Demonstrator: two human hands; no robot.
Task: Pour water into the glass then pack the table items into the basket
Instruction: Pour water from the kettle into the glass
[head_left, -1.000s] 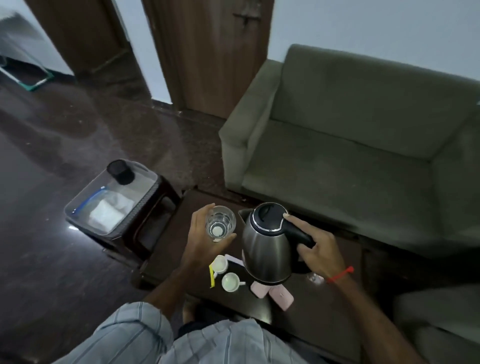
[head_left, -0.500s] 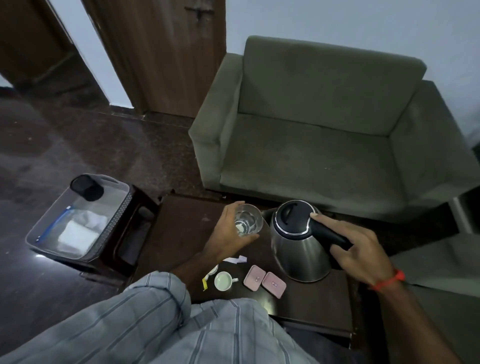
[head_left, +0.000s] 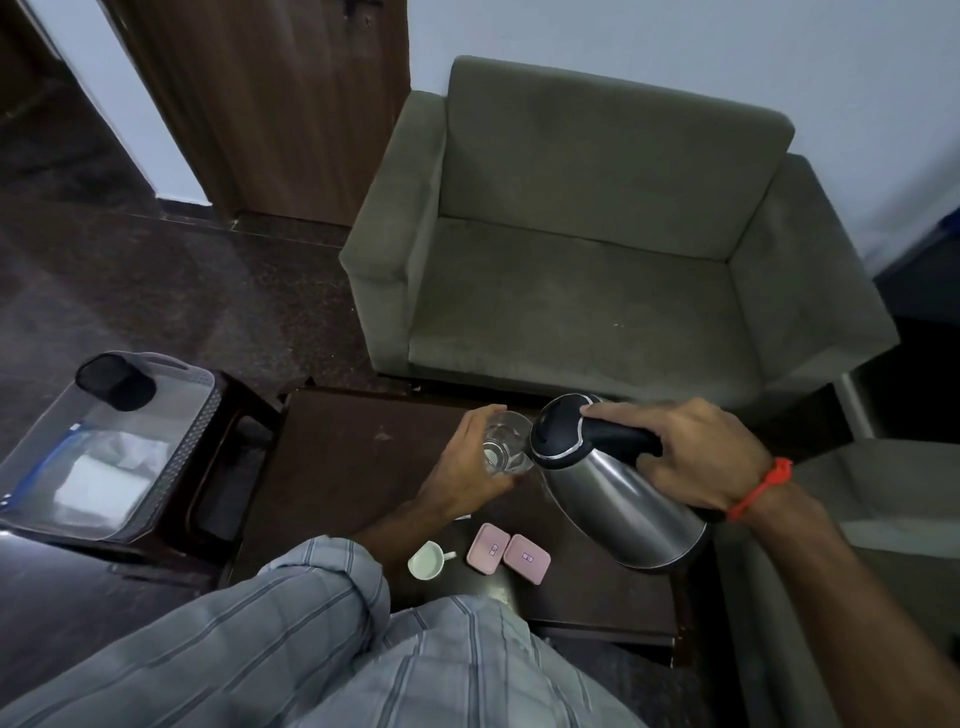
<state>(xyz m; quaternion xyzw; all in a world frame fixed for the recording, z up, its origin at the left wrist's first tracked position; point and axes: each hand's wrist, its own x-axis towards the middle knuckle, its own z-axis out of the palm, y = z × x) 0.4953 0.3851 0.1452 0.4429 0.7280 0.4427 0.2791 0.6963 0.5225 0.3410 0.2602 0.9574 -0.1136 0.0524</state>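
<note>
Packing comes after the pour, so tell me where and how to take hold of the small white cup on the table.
Pinch the white cup by its little handle, which points right toward the pink cases. That side is crowded, so probably come from above instead and take the round rim between thumb and fingers. It stands upright, mouth up, near the table's front edge, with bare table on its left.

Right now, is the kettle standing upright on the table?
No, the right hand holds the kettle tilted, its spout at the glass held by the left hand.

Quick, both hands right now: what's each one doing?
Left hand: fingers curled round the glass, holding it.
Right hand: gripping the kettle by its black handle, kettle tipped toward the glass.
</note>
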